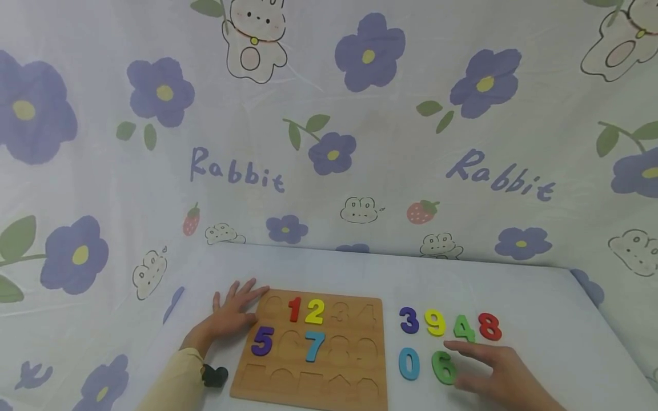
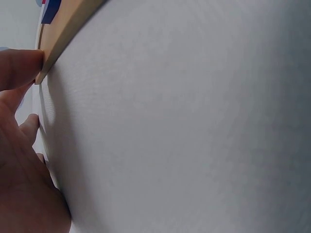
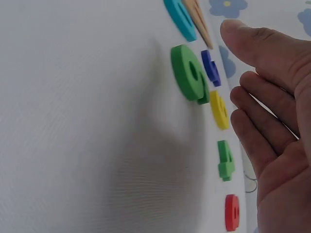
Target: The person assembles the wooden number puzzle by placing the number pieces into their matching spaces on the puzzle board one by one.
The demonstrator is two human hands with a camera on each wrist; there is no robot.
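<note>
The biggest thing is the white tabletop (image 1: 555,319) across the lower part of the frame. Next comes the flat wooden board (image 1: 336,329), low in the middle. The left hand (image 1: 231,314) is at the board's upper left, its fingers spread, with the thumb touching the wood's edge. The right hand (image 1: 496,371) is in the lower right of the frame, with its grip wide apart and nothing in it. The green 6 (image 1: 437,368) lies flat just left of that grip, right of the board. The right hand is much nearer to it; the left is away across the board. The 6's long way runs up and down the frame, with its top leaning a bit left. The right hand points left, so its gap faces the 6's right side, one finger a little higher and the thumb lower. In the right wrist view, hand and 6 are apart. The blue 0 (image 1: 402,363) sits just left of the 6, and the green 4 (image 1: 469,330) just up and right.
</note>
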